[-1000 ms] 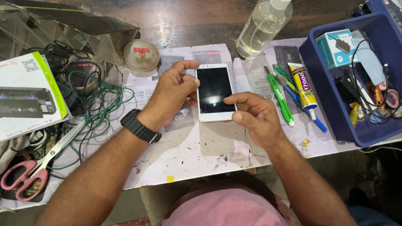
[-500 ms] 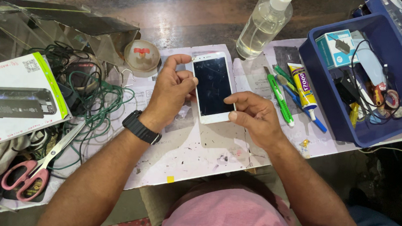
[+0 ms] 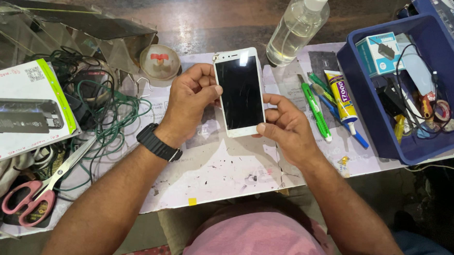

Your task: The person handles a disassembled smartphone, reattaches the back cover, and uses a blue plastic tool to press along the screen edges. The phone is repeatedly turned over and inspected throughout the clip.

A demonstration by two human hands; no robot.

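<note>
Lying far left: white box (image 3: pixel 23 109), pink scissors (image 3: pixel 29 200), green wire tangle (image 3: pixel 109 111). Left hand (image 3: pixel 190 97), watch (image 3: pixel 158 143) on wrist, gripping phone (image 3: pixel 239 92) by left edge, thumb on bezel. Phone now raised off mat (image 3: pixel 225 169), screen up, dark, scratched; a second ago sitting lower and tilted, so being turned for inspection, apparently. Right hand (image 3: pixel 284 125) pinching phone's lower right corner. Resting right: bottle (image 3: pixel 297 27), green pen (image 3: pixel 316 111), glue tube (image 3: pixel 342 100), blue bin (image 3: pixel 387 136).

The white phone (image 3: pixel 239 92) now stands up straighter between the left hand (image 3: pixel 190 97) and the right hand (image 3: pixel 284 125). It is higher than before, and its dark screen looks bigger.
</note>
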